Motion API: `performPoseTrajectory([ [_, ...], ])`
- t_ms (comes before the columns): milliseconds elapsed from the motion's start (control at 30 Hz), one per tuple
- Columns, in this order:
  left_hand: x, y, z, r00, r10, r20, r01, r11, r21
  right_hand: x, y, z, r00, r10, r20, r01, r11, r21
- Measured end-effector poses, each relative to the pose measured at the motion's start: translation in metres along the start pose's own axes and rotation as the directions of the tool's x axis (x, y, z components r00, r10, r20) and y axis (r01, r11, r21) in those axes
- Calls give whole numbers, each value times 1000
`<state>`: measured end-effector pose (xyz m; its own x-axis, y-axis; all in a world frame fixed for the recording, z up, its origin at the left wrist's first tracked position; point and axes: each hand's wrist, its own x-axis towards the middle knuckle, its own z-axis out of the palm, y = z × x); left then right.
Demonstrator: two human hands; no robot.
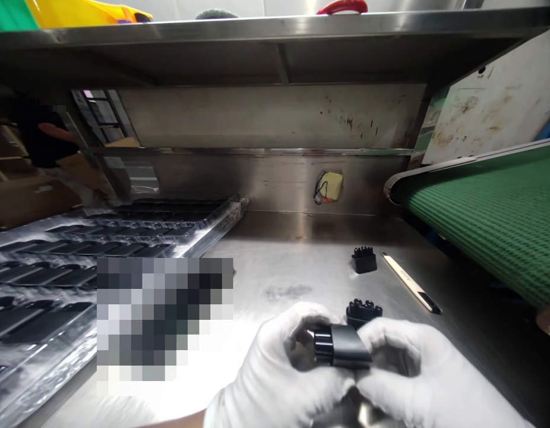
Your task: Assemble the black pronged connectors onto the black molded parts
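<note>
Both my hands wear white gloves and meet low in the middle of the view. My left hand (281, 374) and my right hand (417, 374) together grip a small black plastic part (341, 346) between the fingertips. Just behind it, on the steel table (279, 267), lies a second black ribbed part (363, 311), close to my right fingers. A third black ribbed part (363, 260) sits farther back on the table.
A clear tray of several dark flat pieces (56, 279) covers the left side. A thin pale stick with a dark tip (411, 282) lies right of the parts. A green conveyor belt (493, 220) slopes along the right. A steel shelf (275, 35) hangs overhead.
</note>
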<state>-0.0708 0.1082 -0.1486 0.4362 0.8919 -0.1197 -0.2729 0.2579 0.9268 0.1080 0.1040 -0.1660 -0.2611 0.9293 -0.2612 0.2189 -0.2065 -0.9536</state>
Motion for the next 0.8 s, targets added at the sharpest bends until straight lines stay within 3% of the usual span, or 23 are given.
performPoseTrajectory([
  [100, 2, -8, -3, 1000, 9, 6, -9, 999, 38, -1, 0, 1, 1000, 11, -20, -12, 1000, -25],
  [233, 7, -28, -14, 987, 158, -14, -154, 975, 162, -2, -1, 1, 998, 52, -25, -52, 998, -26],
  [433, 5, -34, -16, 962, 273, 14, -272, 952, 143, 2, 1, 0, 993, 102, 50, -103, 995, 8],
  [600, 7, -25, -15, 992, 103, 67, -115, 972, 207, 2, 5, 1, 992, 119, 40, -121, 990, 76],
  [800, 11, -15, -12, 998, -52, 18, 49, 988, 148, 3, 8, 1, 994, 102, 34, -106, 984, 140],
])
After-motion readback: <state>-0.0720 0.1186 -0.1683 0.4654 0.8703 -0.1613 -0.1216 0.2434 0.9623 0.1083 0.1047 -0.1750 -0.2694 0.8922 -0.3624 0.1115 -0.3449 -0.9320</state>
